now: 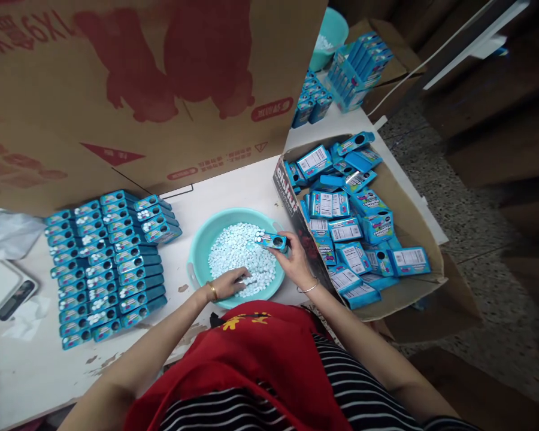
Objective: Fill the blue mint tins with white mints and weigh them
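Observation:
A turquoise plastic basin [194, 254] full of small white candies [229, 245] stands before me on the table. My left hand [229, 282] is down in the basin, its fingers curled around some of the candies; the fingertips are partly hidden. Over the basin's right side, my right hand [294, 258] grips a small blue candy box [273, 240] between thumb and fingers. The box is tilted toward the left, with a dark round opening on its top face and white candies at its far end.
Rows of blue boxes [130, 263] with candies on top stand at the left. An open carton [413, 287] of loose blue boxes adjoins the basin's right. A big cardboard box [184, 137] walls off the back. Beyond it are another basin [336, 27] and more boxes. A white device [4, 287] lies far left.

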{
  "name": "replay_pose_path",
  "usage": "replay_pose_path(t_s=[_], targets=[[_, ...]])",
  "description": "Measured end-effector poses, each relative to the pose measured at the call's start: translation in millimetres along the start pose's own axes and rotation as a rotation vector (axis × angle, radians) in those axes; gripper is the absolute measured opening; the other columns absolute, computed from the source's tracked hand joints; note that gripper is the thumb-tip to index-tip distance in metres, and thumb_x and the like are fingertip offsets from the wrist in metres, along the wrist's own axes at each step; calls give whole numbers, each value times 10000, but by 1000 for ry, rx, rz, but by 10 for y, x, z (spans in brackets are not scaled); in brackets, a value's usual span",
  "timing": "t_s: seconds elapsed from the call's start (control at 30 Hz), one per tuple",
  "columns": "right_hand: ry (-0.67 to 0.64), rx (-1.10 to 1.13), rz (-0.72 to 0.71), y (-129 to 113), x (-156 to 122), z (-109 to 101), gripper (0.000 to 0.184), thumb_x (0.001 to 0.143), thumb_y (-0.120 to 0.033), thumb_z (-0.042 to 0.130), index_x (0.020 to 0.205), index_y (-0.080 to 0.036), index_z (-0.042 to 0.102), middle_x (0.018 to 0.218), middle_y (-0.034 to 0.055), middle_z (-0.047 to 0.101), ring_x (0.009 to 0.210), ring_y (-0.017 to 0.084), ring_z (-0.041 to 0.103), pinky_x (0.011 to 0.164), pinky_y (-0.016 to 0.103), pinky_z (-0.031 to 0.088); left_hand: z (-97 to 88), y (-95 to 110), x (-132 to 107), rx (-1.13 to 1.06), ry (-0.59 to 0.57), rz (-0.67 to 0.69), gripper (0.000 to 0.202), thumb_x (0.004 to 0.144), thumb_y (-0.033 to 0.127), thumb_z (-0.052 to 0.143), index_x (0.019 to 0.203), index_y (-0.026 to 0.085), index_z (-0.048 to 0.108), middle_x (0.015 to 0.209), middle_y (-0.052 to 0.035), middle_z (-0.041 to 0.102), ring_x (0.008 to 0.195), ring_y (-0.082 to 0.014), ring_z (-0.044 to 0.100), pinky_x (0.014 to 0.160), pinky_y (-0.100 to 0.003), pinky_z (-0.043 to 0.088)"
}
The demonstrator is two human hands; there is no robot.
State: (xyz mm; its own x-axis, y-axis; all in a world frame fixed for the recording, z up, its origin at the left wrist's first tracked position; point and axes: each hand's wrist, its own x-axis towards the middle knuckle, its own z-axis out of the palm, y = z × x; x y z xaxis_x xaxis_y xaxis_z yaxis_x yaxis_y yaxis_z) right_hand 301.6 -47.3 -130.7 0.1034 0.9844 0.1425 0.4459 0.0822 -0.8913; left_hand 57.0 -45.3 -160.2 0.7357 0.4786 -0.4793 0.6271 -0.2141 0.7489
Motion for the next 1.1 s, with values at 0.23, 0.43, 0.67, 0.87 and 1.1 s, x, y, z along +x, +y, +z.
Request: replay_pose_path(t_s=[0.23, 0.43, 0.67, 0.87, 1.1], targets=[[-78, -75, -89, 95, -36, 66, 325, 850, -232, 601, 1162, -213, 510, 1078, 105, 608, 1011, 259, 582, 884, 417, 493, -689, 376, -406, -98, 157, 61, 256, 909, 367, 478, 1083, 183, 512, 1008, -51, 601, 850, -146, 547, 782, -277, 455], [-175, -124, -258, 44, -71, 226, 434, 783, -61, 499, 1191, -209, 499, 1120, 112, 609, 1071, 276, 551, 932, 458, 480, -1175, 1002, -420, 371, 113, -92, 210, 875, 206, 471, 1064, 170, 555, 1018, -82, 636, 896, -203, 606, 781, -322, 468], [-197, -113, -273, 29, -116, 365, 472, 770, -57, 492, 1218, -209, 493, 1102, 105, 615, 1072, 269, 547, 949, 471, 472, -1097, 1795, -273, 803, -24, -313, 334, 885, 36, 299, 1020, 112, 596, 952, -149, 626, 813, -256, 656, 646, -347, 485], [-177, -97, -183, 86, -78, 284, 413, 800, -101, 530, 1197, -214, 510, 1111, 112, 613, 1076, 276, 553, 932, 455, 481, -1175, 1439, -338, 728, 186, -348, 269, 918, 148, 358, 1074, 179, 575, 947, -91, 600, 816, -222, 629, 663, -313, 468], [-39, -75, -54, 102, 30, 91, 347, 855, -299, 631, 1173, -225, 512, 1092, 103, 619, 1034, 257, 589, 902, 418, 490, -720, 84, 176, 516, 208, -361, 294, 904, 101, 341, 1121, 142, 535, 1092, -143, 557, 1001, -258, 566, 852, -379, 451]])
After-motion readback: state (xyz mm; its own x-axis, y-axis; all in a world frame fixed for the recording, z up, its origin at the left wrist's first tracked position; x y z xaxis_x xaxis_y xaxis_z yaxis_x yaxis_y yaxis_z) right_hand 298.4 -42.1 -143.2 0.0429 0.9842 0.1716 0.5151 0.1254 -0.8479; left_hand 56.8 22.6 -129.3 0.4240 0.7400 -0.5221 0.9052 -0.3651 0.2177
